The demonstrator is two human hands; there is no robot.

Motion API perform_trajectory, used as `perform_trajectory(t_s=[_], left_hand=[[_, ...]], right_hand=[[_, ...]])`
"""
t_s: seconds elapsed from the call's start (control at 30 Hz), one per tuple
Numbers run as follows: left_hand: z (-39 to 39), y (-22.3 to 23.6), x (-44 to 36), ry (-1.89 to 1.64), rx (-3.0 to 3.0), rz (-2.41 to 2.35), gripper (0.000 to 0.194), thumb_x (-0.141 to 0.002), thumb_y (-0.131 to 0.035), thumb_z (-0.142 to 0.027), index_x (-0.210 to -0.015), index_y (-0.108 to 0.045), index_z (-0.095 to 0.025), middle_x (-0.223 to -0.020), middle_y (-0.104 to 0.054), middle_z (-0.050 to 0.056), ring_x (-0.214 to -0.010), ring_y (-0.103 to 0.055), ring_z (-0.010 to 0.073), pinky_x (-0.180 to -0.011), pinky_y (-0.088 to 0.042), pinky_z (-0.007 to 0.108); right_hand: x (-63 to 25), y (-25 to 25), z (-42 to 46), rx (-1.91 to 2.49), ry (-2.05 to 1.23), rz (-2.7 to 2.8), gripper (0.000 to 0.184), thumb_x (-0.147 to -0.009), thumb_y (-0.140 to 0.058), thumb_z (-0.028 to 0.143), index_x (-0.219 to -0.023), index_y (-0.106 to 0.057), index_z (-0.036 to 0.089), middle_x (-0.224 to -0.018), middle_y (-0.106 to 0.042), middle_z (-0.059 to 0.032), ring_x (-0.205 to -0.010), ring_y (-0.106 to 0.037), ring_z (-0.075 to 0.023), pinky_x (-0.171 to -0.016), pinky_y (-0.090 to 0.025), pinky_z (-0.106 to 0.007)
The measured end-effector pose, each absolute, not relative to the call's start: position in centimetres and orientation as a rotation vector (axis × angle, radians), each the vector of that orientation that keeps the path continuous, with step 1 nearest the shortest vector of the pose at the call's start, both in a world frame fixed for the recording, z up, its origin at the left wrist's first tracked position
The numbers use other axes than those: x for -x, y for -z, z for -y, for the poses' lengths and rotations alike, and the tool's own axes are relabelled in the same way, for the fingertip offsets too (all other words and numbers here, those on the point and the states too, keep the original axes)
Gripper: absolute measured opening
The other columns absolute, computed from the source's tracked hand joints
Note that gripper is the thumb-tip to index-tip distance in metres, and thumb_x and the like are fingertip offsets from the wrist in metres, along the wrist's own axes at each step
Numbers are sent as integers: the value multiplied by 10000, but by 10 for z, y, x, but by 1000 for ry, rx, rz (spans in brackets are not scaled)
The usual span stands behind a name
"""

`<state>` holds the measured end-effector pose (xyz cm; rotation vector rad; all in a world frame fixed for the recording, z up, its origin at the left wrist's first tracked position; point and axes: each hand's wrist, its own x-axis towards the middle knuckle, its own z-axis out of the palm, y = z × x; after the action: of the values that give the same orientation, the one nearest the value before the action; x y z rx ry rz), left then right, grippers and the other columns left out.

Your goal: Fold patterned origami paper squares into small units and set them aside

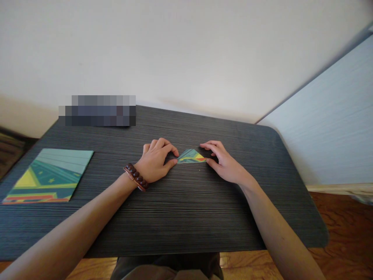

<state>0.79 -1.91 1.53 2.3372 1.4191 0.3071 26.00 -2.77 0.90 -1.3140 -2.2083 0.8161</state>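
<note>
A small triangle of folded patterned paper [190, 156], green with yellow and red parts, rests on the dark table in front of me. My left hand [155, 159] is at its left corner, with thumb and index fingertips close together there. My right hand [223, 161] is on the other side; its thumb touches the right corner, while the fingers stay apart from the thumb and curve above the table. Around my left wrist is a dark beaded bracelet [136, 177].
A stack or sheet of square patterned paper [51, 177] lies at the left of the dark wood-grain table [180, 221]. A pixelated object [100, 112] sits at the back left. A white wall [180, 50] stands behind, and a pale panel [329, 116] rises on the right.
</note>
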Motion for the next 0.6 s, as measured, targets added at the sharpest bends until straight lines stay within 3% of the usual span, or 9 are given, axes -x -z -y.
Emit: perform_trajectory(t_s=[0.1, 0.23, 0.4, 0.6], left_hand=[[22, -12, -9, -383, -2390, -1427, 340, -837, -479, -393, -1140, -544, -254, -1104, -497, 72, -1027, -444, 265, -857, -333, 459], [25, -7, -15, -491, -2439, -1481, 454, -822, -507, -484, -1200, -516, -233, -1163, -508, 86, -1064, -432, 285, -877, -320, 461], [21, -4, -17, -587, -2382, -1458, 332, -828, -543, -388, -1117, -526, -226, -1146, -566, 53, -1059, -463, 260, -853, -349, 415], [17, -1, -15, -665, -2258, -1337, 388, -819, -555, -239, -1187, -437, -209, -958, -626, 11, -922, -565, 187, -890, -353, 388]], right_hand=[[-250, -5, 33, 1323, -631, 2223, 365, -863, -449, 170, -1226, -473, 203, -1228, -438, -102, -1188, -422, -216, -1039, -363, -421], [-234, 0, 38, 1331, -452, 2246, 306, -887, -433, 198, -1179, -521, 217, -1185, -504, -95, -1112, -468, -233, -976, -394, -439], [-226, 1, 38, 1272, -457, 2185, 260, -872, -472, 197, -1125, -532, 217, -1151, -553, -77, -1061, -499, -223, -928, -412, -410], [-227, 0, 37, 1265, -601, 2097, 157, -843, -553, 226, -1000, -558, 232, -953, -636, -26, -879, -565, -179, -807, -445, -349]])
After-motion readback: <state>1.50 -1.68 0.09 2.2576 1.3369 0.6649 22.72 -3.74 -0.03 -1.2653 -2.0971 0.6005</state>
